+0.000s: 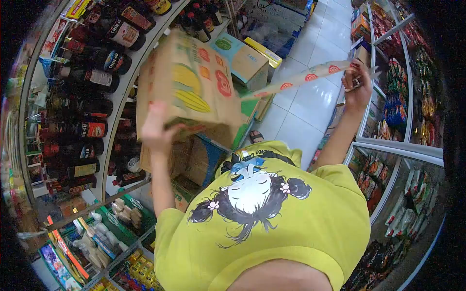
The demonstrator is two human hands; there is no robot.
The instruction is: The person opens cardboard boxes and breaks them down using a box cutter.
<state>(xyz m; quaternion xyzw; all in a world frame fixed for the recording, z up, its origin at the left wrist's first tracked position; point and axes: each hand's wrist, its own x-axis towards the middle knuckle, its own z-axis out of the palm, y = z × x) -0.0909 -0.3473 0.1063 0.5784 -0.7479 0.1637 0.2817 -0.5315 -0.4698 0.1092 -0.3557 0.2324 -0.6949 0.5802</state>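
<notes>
A brown cardboard box (213,92) with yellow and red print is tilted in front of the shelf. My left hand (158,128) grips its near lower edge and is blurred by motion. A long strip of clear packing tape (291,83) with red round marks stretches from the box's right side. At its far end my right hand (357,85) is closed on the tape, held out to the right at about the box's height. Below the box, an open carton (189,162) is partly hidden by it.
Dark sauce bottles (104,77) line the curved shelf on the left. Another carton (242,58) stands behind the box. Glass-framed shelves with packets (395,97) rise on the right. White floor tiles (296,97) run between. Green baskets of goods (119,218) sit lower left.
</notes>
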